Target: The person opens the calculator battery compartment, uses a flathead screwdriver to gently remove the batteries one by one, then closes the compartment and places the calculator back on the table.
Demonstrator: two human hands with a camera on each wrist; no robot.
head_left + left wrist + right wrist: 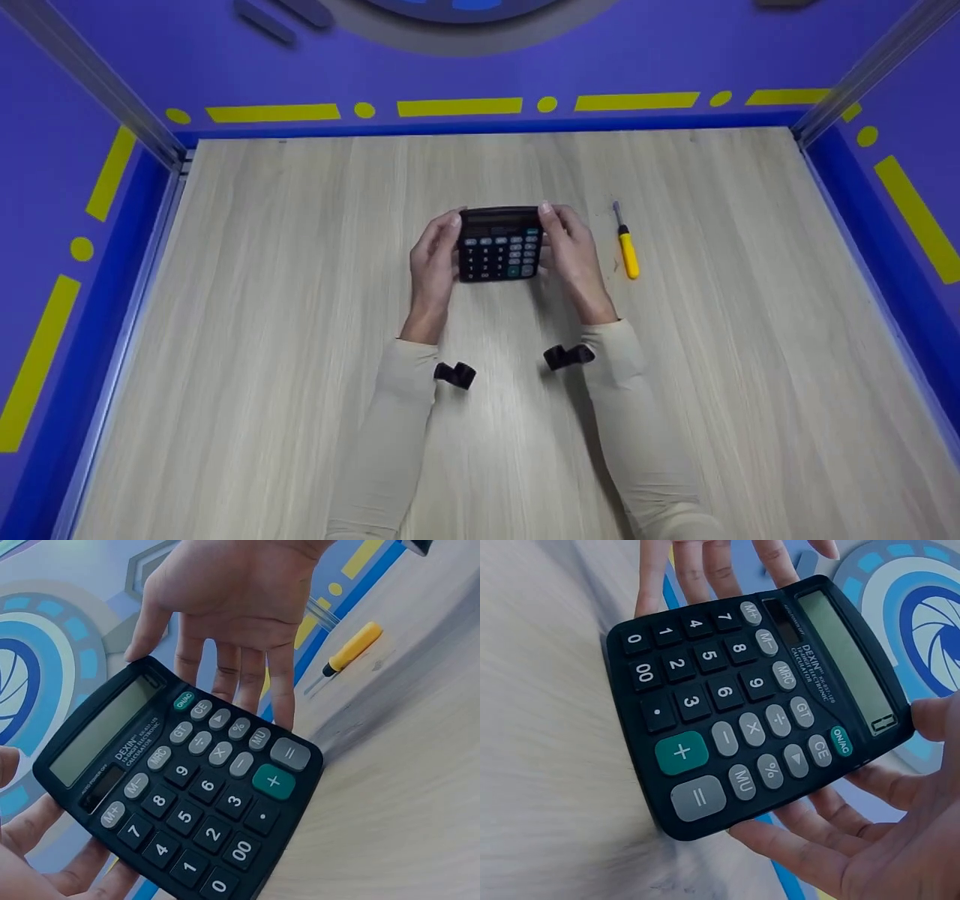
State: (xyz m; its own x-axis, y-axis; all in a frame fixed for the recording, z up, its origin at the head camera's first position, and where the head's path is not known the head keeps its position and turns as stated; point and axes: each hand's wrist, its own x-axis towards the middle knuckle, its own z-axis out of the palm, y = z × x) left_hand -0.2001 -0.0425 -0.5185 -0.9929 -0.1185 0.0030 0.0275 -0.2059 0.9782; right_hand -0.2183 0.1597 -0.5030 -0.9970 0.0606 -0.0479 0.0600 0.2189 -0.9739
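A black calculator (499,251) with grey, black and green keys is held tilted up between both hands, its display edge away from the person. The left hand (433,259) grips its left side, thumb near the upper corner and fingers behind. At the right side the right hand (571,251) holds it, thumb at the top corner, fingers on the side edge and behind. Close up, the right wrist view shows the calculator (727,712) with the right hand (877,825) at its lower edge. The display shows no digits that I can read.
To the right of the right hand, a screwdriver (628,251) with a yellow handle lies on the wood-grain table (300,375), its shaft pointing to the back. Small specks lie near it. Blue-purple panels (465,75) with yellow marks stand around the back and sides.
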